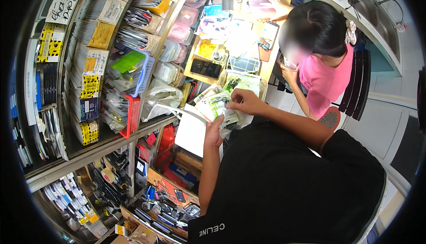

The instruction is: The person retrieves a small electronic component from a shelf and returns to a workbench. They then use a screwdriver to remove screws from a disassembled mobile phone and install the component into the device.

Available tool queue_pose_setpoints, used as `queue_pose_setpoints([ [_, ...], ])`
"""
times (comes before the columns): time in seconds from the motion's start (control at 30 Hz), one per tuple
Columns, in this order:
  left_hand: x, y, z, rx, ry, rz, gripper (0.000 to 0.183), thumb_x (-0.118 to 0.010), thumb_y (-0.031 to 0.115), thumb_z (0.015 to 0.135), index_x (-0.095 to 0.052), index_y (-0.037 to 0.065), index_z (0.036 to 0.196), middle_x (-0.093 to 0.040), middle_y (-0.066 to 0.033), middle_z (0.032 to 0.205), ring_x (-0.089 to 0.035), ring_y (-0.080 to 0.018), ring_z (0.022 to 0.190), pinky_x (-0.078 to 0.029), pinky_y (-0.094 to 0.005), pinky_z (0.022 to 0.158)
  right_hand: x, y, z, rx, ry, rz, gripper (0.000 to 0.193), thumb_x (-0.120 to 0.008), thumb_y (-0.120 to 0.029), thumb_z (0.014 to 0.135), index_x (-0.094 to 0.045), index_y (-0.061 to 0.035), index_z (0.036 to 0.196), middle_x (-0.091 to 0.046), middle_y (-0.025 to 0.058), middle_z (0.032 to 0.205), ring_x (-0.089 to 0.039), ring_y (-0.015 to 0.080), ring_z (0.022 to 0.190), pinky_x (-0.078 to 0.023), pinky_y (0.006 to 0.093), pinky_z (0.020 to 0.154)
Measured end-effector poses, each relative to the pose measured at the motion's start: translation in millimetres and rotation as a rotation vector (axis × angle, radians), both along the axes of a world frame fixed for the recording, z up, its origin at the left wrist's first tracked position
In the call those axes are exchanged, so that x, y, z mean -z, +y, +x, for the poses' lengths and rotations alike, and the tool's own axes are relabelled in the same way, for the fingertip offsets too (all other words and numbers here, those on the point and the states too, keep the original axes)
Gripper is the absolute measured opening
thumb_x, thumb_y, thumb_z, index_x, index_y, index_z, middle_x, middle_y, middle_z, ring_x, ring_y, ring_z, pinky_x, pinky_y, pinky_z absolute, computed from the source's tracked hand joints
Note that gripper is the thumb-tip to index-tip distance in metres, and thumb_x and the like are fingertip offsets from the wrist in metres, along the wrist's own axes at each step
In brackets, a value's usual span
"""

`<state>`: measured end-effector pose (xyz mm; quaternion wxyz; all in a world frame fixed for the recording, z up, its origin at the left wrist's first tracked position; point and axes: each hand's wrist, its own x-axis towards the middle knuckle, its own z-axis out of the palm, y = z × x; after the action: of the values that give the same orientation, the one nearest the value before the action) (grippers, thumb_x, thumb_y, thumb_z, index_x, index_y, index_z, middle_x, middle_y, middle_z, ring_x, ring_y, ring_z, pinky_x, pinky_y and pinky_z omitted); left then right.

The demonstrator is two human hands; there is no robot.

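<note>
A worker in a black shirt (288, 182) handles a clear bag (212, 108) with green print at the near end of a bright, crowded bench. The left hand (214, 133) holds the bag from below, thumb raised along its edge. The right hand (246, 102) sits narrow, fingers curled and tips at the bag's far side; whether they pinch the plastic, I cannot tell from here. The bag hangs between the two hands, above and just beside a white box (191, 135).

Beyond it, a black phone (205, 69) lies in a tray (189, 73), near a heap of small orange pieces (207, 48). A wire basket (244, 64) stands to the right of the phone.

Across the bench, a person in a pink shirt (326, 78) leans over the work, one hand (276, 10) spread on the bright far end, the other (290, 74) low, around a small object too hidden to name. A black slatted chair (358, 84) stands behind.

On the left, shelves carry rows of packed envelopes (82, 53), a blue basket (145, 73) and a red basket (130, 117), with a crumpled white bag (163, 95) just beside them.
</note>
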<state>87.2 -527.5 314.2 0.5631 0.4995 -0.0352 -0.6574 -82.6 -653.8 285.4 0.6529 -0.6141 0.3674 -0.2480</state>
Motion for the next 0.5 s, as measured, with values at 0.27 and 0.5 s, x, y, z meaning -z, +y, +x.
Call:
queue_pose_setpoints([
  [0.27, -3, 1, 0, -0.085, 0.060, 0.021, 0.043, -0.059, 0.014, 0.104, -0.047, 0.001, 0.143, -0.061, -0.0168, 0.133, -0.064, -0.0295, 0.118, -0.055, -0.0468, 0.099, 3, -9, -2, -0.010, 0.122, -0.156, 0.026, -0.066, -0.022, 0.096, -0.061, 0.0010, 0.085, -0.056, 0.0171, 0.066, -0.052, 0.0283, 0.060, -0.043, 0.0428, 0.060],
  [0.5, -4, 8, 2, -0.168, 0.018, 0.043, 0.039, -0.061, 0.014, 0.102, -0.051, 0.000, 0.137, -0.065, -0.0163, 0.126, -0.068, -0.0286, 0.110, -0.057, -0.0465, 0.095, 27, -53, -18, 0.205, 0.278, -0.103, 0.028, -0.069, -0.026, 0.095, -0.066, 0.0019, 0.098, -0.063, 0.0136, 0.073, -0.062, 0.0220, 0.070, -0.049, 0.0385, 0.066],
])
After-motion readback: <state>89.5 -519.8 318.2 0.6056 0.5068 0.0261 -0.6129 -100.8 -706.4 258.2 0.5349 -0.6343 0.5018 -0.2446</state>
